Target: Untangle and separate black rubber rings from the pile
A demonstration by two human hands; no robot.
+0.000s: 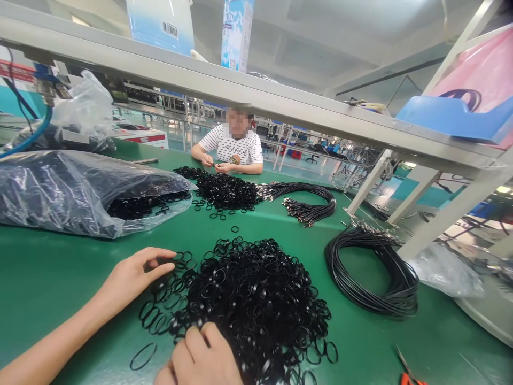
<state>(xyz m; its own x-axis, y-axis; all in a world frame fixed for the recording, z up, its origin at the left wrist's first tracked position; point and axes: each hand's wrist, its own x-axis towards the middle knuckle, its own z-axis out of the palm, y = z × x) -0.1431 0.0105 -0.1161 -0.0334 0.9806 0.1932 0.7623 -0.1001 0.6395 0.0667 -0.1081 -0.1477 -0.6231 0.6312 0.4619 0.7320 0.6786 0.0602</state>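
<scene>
A large heap of thin black rings (256,299) lies on the green table (100,256) in front of me. My left hand (138,270) is at the heap's left side, its thumb and index finger apart, with loose rings beside the fingertips. Close to the near left edge of the heap is my right hand (202,355), seen from the back with its fingers curled in. Whatever it may hold is hidden behind the knuckles. One loose ring (143,356) rests on the table left of that hand.
A clear plastic bag (72,192) of black rings lies at left. Across the table a person (236,144) handles something small near another ring heap (228,190). Black cable bundles (372,272) lie right. Orange-handled scissors (409,369) sit near right. A shelf beam (240,88) crosses overhead.
</scene>
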